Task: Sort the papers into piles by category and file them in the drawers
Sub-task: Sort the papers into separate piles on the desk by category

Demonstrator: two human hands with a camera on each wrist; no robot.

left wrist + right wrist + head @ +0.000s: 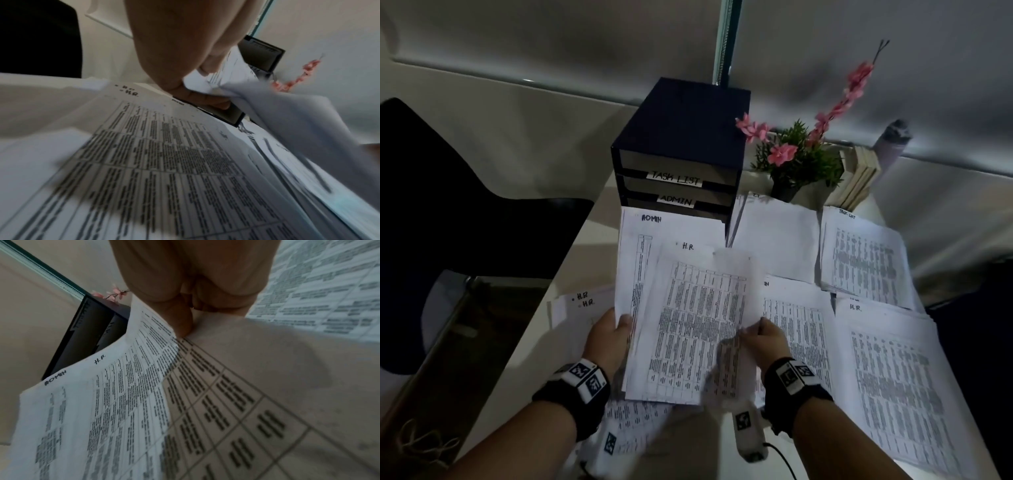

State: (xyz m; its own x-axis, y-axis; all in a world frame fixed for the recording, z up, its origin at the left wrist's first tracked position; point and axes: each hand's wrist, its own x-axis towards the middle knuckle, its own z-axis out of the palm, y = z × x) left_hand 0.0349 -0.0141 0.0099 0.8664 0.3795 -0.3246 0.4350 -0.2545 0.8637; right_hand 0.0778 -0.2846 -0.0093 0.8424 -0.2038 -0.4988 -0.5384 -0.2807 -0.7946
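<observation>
Far left on the white counter (585,246): a dark chair (465,212) beside it, then a small pile marked H.R. (578,305) lying flat. Left hand (609,337) clamped on the left edge of a raised sheaf of papers (681,325) — thumb on top, fingers curled beneath, as seen from the left wrist (176,68). Topmost full sheet headed H.R., one behind it headed ADMIN. Right hand (767,337) pinching a blurred, curling sheet (736,308) at the sheaf's right side; from the right wrist, thumb (183,321) pressed on that page. Behind the sheaf, a black drawer unit (681,147) with labels TASK LIST and ADMIN, touching the counter's back area. Right of it, a pot of pink flowers (791,161), some books (859,174) on edge, a bottle (893,140). Further right, flat on the counter — a TASK LIST pile (866,257) at the back, an H.R. pile (893,377) in front.
</observation>
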